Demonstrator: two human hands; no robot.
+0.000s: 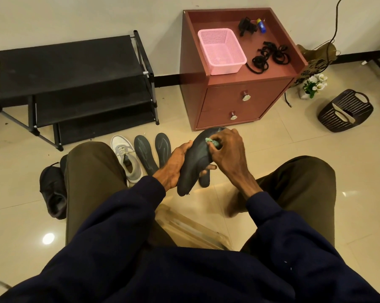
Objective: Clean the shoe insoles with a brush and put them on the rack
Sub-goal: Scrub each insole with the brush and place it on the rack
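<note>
Nearest me, between my knees, sits a pale wooden thing point(191, 228). My sleeves point(123, 215) hide most of it and I cannot tell what it is.

Just past it, my left hand point(176, 165) grips the insole point(194, 162) along its left edge, fingers curled underneath. It holds the insole off the floor point(283, 145), toe end pointing away from me. My right hand point(227, 154) is closed round the brush point(213, 142) and presses it on the insole's upper half. Only a pale green bit of the brush shows between my fingers.

Below the insole's heel end, a covered insole point(204, 180) lies on the floor, largely hidden by the one I hold. Just left of my hands, 2 grey spare insoles point(145, 154) lie side by side, toes away from me. Beside them is a white sneaker point(125, 158), its heel cut off by my left knee. A black shoe point(53, 191) lies left of that knee, partly hidden behind it.

Farther off at the left, the black rack point(71, 79) stands against the wall, its shelves stepped. Straight ahead stands a red-brown cabinet point(239, 101) with 2 drawers. Its top carries a pink basket point(222, 51), a tangle of black laces point(268, 56) and some small items at the back. To the right, a dark slatted basket point(344, 110) lies on the floor. White flowers point(315, 83) and a brown bag point(316, 62) sit nearer the wall.
</note>
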